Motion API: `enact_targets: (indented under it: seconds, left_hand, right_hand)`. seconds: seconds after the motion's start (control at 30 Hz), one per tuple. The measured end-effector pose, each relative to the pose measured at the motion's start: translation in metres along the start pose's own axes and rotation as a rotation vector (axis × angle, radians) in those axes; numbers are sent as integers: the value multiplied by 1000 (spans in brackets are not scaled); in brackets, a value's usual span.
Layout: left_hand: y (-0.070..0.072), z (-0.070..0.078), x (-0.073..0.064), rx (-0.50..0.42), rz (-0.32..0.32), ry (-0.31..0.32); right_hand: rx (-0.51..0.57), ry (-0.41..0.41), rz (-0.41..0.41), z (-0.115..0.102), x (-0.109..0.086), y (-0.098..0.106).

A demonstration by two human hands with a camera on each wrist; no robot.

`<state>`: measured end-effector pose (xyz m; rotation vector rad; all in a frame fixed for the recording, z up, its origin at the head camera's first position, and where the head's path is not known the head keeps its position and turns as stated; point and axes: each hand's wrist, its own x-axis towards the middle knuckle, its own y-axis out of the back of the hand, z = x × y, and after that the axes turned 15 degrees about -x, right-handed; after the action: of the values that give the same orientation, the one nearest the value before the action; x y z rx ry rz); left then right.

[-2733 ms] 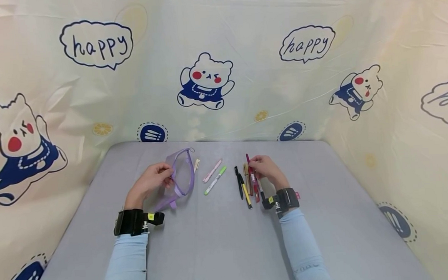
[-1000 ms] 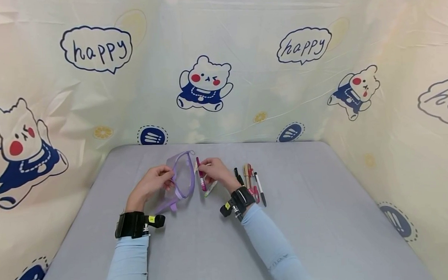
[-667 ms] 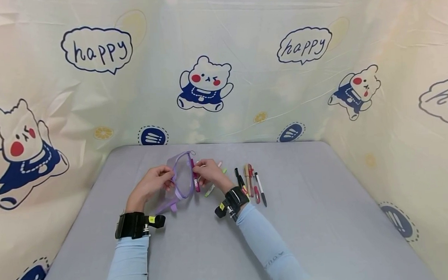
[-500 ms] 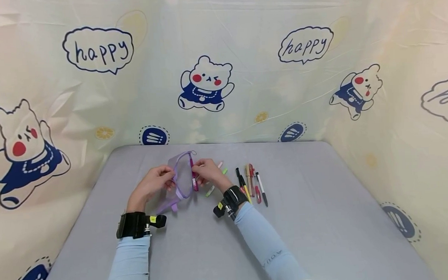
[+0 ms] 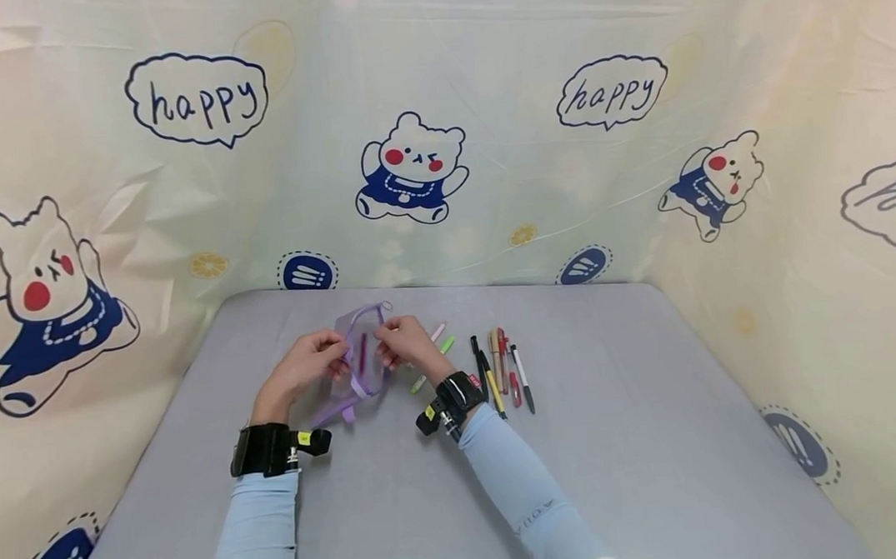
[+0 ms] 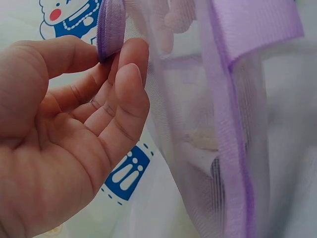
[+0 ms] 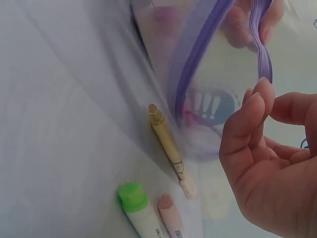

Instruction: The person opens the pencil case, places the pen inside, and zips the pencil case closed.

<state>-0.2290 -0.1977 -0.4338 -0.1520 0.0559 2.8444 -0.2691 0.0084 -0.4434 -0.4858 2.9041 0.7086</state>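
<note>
A purple-trimmed mesh pouch [image 5: 357,394] stands with its mouth spread toward the right. My left hand [image 5: 312,360] pinches the left edge of its mouth; in the left wrist view, thumb and fingers hold the purple band [image 6: 111,29]. A magenta pen [image 5: 363,354] sits inside, seen through the mesh. My right hand [image 5: 407,346] is at the pouch's right edge, fingertips close together with no pen between them. In the right wrist view, a beige marker [image 7: 168,144] lies beside the pouch, near a green-capped marker [image 7: 134,198] and a pale pink one [image 7: 171,215].
Several pens lie right of my right hand: a black pen [image 5: 478,366], a yellow one [image 5: 493,386], a tan one [image 5: 497,361], red ones and a white-and-black pen [image 5: 523,380]. The grey table [image 5: 650,437] meets a printed curtain [image 5: 497,27] at the back.
My right hand has carried the magenta pen left from the pen group to the pouch and let it go inside. My left hand has kept its hold on the pouch.
</note>
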Motion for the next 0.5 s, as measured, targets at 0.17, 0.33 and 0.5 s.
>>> enact_targets:
  seconds: [0.17,0.33,0.5]
  left_hand:
    - [0,0,-1,-6,-4,-1]
    - [1,1,-2,2,-5,1]
    - [1,1,-1,0,-9,1]
  right_hand:
    - [-22,-7,-9,2,-5,3]
    - [-38,1,-20,3,-14,13]
    - [-146,54,-46,2,-26,30]
